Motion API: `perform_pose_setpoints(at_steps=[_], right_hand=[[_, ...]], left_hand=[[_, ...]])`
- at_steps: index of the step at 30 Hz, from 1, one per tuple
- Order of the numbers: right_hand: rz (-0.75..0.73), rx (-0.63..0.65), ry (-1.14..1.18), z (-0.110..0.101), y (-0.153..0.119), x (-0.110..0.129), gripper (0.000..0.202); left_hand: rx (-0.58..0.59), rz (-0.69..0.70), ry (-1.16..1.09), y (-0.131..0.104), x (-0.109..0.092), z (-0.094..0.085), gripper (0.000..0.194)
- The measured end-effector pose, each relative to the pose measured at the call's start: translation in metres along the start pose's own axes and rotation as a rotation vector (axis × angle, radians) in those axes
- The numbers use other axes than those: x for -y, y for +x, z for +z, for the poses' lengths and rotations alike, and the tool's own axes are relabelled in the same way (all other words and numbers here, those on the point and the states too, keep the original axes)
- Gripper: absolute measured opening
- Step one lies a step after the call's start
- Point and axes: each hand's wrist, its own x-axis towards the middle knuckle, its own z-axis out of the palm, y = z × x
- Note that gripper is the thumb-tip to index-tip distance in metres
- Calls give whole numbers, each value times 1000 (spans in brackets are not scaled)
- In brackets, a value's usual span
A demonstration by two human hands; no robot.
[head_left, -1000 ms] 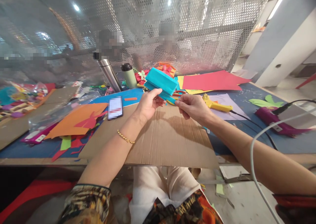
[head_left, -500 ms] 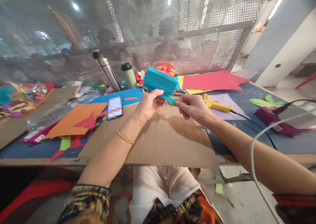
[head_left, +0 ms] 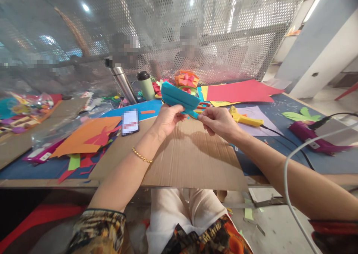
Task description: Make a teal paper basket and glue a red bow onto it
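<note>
A folded piece of blue paper is held up above the cardboard sheet, its broad face tilted. My left hand is closed on its lower left side, thumb on the front and the other fingers behind it. Between the thumb and fingertips of my right hand is the narrow lower right end of the same blue paper. Orange-handled scissors show partly behind the paper. Just beyond my right hand a yellow glue gun lies on a lilac sheet.
A phone and orange paper lie at left. Behind stand a steel flask, a green bottle and an orange paper basket. Red sheets lie at back right. A white cable crosses before my right arm.
The blue paper's upper part has tipped, so its broad face looks narrower and more of the orange basket shows behind. Both hands have stayed nearly in place.
</note>
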Motion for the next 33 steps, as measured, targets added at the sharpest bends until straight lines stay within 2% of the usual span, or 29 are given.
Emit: perform_pose_setpoints(at_steps=[12,17,25,28,33], right_hand=[[-6,-3,-21,1,0,-3,42],[-1,-18,-53,2,0,-1,35],[1,-56,-114,1,2,2,24],[-17,-31,-77,3,8,2,30],[13,58,116,6,13,3,43]], left_hand=[[-74,-11,69,2,1,-2,15],[-125,-10,106,4,3,-3,19],[-89,-17,163,2,5,-3,22],[-43,-25,167,-1,6,0,24],[-24,-16,176,-8,7,5,26]])
